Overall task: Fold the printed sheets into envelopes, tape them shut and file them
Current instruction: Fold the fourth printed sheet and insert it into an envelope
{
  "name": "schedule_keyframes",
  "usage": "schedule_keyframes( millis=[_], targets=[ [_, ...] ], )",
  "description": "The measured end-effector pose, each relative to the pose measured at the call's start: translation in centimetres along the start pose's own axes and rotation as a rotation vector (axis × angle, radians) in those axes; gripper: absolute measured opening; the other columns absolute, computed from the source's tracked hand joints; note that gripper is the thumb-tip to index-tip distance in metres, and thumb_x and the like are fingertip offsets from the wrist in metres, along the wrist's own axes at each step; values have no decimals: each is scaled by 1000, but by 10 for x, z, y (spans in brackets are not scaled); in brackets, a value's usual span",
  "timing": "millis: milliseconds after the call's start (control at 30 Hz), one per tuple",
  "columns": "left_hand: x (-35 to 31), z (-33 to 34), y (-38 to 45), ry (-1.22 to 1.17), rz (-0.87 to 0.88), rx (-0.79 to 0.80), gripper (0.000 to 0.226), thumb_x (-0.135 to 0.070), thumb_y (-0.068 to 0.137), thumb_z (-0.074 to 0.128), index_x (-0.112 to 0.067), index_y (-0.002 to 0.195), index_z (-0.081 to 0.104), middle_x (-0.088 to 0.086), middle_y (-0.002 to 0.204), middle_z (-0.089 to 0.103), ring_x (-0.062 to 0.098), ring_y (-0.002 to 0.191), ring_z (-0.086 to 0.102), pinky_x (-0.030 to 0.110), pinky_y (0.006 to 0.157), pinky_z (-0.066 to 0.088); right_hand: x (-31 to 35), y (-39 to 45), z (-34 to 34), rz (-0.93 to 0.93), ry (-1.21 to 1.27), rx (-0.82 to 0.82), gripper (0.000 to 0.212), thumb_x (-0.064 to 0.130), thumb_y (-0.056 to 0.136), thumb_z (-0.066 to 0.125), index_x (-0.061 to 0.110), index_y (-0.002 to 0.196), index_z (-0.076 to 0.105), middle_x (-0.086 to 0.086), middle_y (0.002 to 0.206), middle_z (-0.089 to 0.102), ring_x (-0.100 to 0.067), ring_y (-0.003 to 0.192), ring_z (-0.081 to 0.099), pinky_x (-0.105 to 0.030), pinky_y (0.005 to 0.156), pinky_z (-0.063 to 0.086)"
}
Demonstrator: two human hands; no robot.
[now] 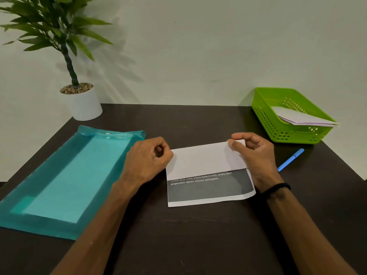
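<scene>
Printed sheet (206, 175) lying at tabletop (178, 235) centre, its top part folded down over the grey printed band. Left hand (148, 157) is curling into a loose fist, knuckles resting at the sheet's 9 o'clock edge; cannot tell if it is pinching the paper. Right hand (252, 153) is pinching the folded flap's corner at 2 o'clock between thumb and fingers. Green basket (266, 116) sitting at 2 o'clock, folded papers (297, 118) lying inside. Blue pen (291, 159) lying at 3 o'clock. Teal plastic folder (65, 179) lying at 9 o'clock; potted plant (81, 102) standing at 11 o'clock.
</scene>
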State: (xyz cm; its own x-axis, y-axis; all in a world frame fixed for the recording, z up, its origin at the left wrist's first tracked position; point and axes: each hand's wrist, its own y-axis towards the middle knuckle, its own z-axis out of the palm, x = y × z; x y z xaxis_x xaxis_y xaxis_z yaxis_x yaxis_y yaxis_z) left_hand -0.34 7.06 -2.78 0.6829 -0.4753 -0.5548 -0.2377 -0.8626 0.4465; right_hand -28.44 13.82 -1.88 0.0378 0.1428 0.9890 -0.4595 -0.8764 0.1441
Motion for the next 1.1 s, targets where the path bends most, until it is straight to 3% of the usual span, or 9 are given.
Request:
schedule_keyframes(
  millis=[200,467,533,667,733,800,933,1000,1100],
  targets=[
    [0,-1,2,-28,-22,-71,15,-26,89,69,-25,75,64,-15,61,61,8,56,58,18,59,45,1,1,1,33,63,-14,12,0,91,76,8,101,75,-6,97,82,-18,88,78,-28,74,60],
    [-2,-1,2,-65,-1,-148,13,-23,93,65,-21,80,64,-11,64,61,11,63,59,11,58,43,2,6,1,127,91,-65,15,4,99,62,8,107,74,-6,100,82,-25,98,78,-42,85,61],
    [-2,0,2,-116,-28,-163,12,-22,96,63,-20,85,63,-12,71,62,7,70,60,9,59,45,3,5,1,158,140,13,16,11,99,67,11,114,73,-8,105,81,-24,97,78,-41,85,62],
    [-5,2,2,-232,-92,-216,12,-21,97,61,-16,86,62,-6,76,65,14,73,61,17,58,47,1,0,-2,151,107,310,49,15,82,83,16,128,67,-8,117,79,-23,105,77,-39,89,62],
    [-5,1,3,-268,-134,-227,12,-20,99,60,-15,88,62,-3,78,66,16,75,61,20,60,48,-1,-2,-1,117,-14,418,50,7,83,83,13,130,67,-5,119,78,-23,107,76,-34,89,62],
    [-5,1,4,-287,-166,-227,13,-22,101,59,-16,90,63,-2,79,68,16,74,62,22,61,50,-2,-1,1,101,-62,414,45,6,85,82,10,127,68,-5,119,78,-23,106,76,-32,87,63],
    [-11,0,3,-455,-299,-134,19,-35,105,56,-24,93,64,-8,75,69,3,63,64,15,52,49,-4,0,2,117,-14,281,30,9,87,80,13,116,73,-4,112,80,-23,100,78,-31,81,63],
    [-12,0,2,-510,-339,-37,26,-46,104,55,-26,92,67,-11,76,69,-2,68,65,11,56,48,-5,2,2,130,19,227,31,11,87,80,14,117,72,-3,113,80,-22,101,77,-35,85,61],
    [-11,2,1,-615,-354,124,26,-45,101,62,-22,101,74,-9,94,77,8,84,72,20,66,54,-4,4,1,135,63,170,28,11,89,79,18,115,72,1,113,80,-22,105,76,-38,91,59]
  ],
)
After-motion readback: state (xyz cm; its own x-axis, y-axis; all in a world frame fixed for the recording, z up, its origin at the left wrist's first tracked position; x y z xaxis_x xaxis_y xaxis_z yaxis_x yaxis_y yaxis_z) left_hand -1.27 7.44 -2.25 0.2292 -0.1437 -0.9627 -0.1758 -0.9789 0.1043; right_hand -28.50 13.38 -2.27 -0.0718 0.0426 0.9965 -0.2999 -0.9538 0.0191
